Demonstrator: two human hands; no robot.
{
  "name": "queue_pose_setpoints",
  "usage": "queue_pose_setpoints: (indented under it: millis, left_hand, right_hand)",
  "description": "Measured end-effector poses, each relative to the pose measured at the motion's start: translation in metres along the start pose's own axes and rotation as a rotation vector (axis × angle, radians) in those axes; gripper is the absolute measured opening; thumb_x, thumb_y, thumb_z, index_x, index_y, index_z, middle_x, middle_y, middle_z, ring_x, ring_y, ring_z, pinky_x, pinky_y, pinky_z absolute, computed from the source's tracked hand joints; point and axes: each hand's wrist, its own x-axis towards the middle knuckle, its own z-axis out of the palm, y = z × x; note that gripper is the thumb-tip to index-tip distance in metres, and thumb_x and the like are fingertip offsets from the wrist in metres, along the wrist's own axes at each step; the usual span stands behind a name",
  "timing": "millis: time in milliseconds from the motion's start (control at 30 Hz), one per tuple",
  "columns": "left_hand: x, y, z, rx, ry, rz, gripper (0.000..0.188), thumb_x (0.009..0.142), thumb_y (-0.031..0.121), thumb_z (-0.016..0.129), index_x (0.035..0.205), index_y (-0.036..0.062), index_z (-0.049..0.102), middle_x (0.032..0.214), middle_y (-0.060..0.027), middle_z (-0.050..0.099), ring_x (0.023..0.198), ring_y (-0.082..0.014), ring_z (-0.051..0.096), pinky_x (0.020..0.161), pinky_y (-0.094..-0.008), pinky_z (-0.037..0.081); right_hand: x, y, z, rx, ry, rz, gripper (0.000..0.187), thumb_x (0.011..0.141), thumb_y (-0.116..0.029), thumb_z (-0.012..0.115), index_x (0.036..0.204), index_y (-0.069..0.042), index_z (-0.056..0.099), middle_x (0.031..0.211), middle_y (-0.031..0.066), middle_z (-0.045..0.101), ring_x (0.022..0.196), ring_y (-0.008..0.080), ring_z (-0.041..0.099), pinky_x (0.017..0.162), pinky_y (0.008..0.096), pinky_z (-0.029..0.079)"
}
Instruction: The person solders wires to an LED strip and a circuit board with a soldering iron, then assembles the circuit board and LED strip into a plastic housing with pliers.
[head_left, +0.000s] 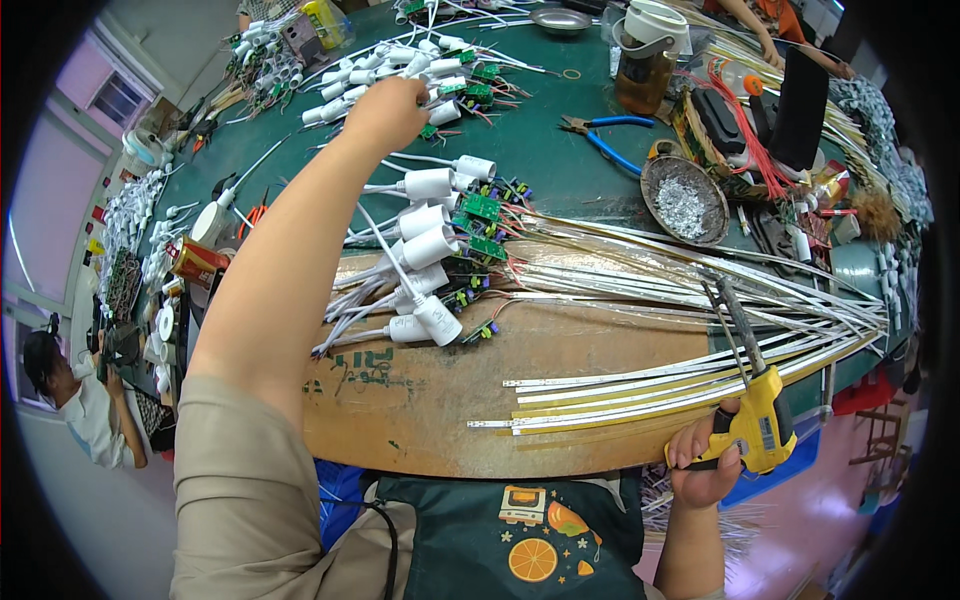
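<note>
My left arm stretches to the far pile of white lamp sockets (440,68) with small green circuit boards. There my left hand (385,118) is closed among them, its fingertips hidden, so what it grips cannot be made out. Low on the right, my right hand (703,455) wraps round the handle of a yellow soldering gun (768,425), its tip pointing up and away. Beside the gun lie loose white LED strips (610,395). Nearer the middle, a second bunch of lamp sockets (425,245) with circuit boards (483,207) is wired to more strips (620,280).
A brown board (560,345) covers the near table. Blue-handled pliers (610,140), a metal dish of silvery bits (683,200) and a lidded jug of brown liquid (643,80) stand beyond. Co-workers sit at the left (95,400) and reach in at the far right (765,35).
</note>
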Motion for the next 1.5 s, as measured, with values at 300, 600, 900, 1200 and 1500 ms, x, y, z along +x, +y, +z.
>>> queue_pose_setpoints:
  millis: [300, 600, 900, 1200, 1500]
  left_hand:
    - [0.02, -0.009, 0.038, 0.094, 0.213, 0.094, 0.018, 0.077, 0.02, 0.066, 0.091, 0.0112, 0.071, 0.096, -0.0103, 0.063, 0.095, -0.0308, 0.059, 0.082, -0.0415, 0.047]
    - [0.011, -0.016, -0.042, -1.254, 0.854, -0.165, 0.018, 0.084, 0.016, 0.068, 0.096, 0.0032, 0.063, 0.084, 0.0005, 0.06, 0.071, -0.0082, 0.053, 0.063, -0.0223, 0.046]
    - [-0.132, 0.077, -0.136, -0.656, 0.997, 0.535, 0.008, 0.09, 0.0, 0.057, 0.094, -0.0068, 0.058, 0.093, -0.0212, 0.064, 0.077, -0.0216, 0.063, 0.072, -0.0289, 0.054]
    - [-0.239, 0.147, -0.057, -0.332, -0.052, 0.652, 0.033, 0.064, 0.002, 0.064, 0.096, 0.0029, 0.065, 0.09, -0.0075, 0.059, 0.07, -0.0209, 0.055, 0.061, -0.0323, 0.044]
    - [-0.26, 0.14, -0.02, -0.388, -0.05, 0.381, 0.025, 0.07, -0.001, 0.064, 0.094, 0.0026, 0.063, 0.084, -0.0078, 0.057, 0.07, -0.0243, 0.054, 0.062, -0.0349, 0.042]
  right_hand:
    - [0.002, 0.001, 0.005, -0.006, 0.037, 0.027, 0.062, 0.087, -0.042, 0.055, 0.127, 0.0, 0.035, 0.066, 0.0017, 0.044, 0.047, 0.0103, 0.043, 0.045, 0.0234, 0.04]
    - [0.0, 0.0, 0.004, -0.02, 0.037, 0.047, 0.062, 0.086, -0.044, 0.056, 0.127, -0.002, 0.036, 0.065, 0.0008, 0.045, 0.046, 0.0098, 0.042, 0.044, 0.0239, 0.04]
    - [-0.004, 0.0, -0.001, 0.019, -0.021, 0.056, 0.059, 0.089, -0.042, 0.054, 0.129, -0.003, 0.036, 0.068, 0.0017, 0.044, 0.048, 0.0101, 0.043, 0.046, 0.0241, 0.041]
    - [-0.001, -0.004, 0.005, 0.004, 0.081, 0.118, 0.07, 0.082, -0.044, 0.065, 0.127, 0.0, 0.036, 0.066, 0.0013, 0.046, 0.049, 0.0116, 0.045, 0.045, 0.0261, 0.041]
    - [0.001, -0.002, 0.002, -0.035, -0.051, 0.06, 0.061, 0.089, -0.041, 0.053, 0.13, -0.001, 0.035, 0.069, 0.0015, 0.043, 0.049, 0.0095, 0.042, 0.047, 0.0236, 0.041]
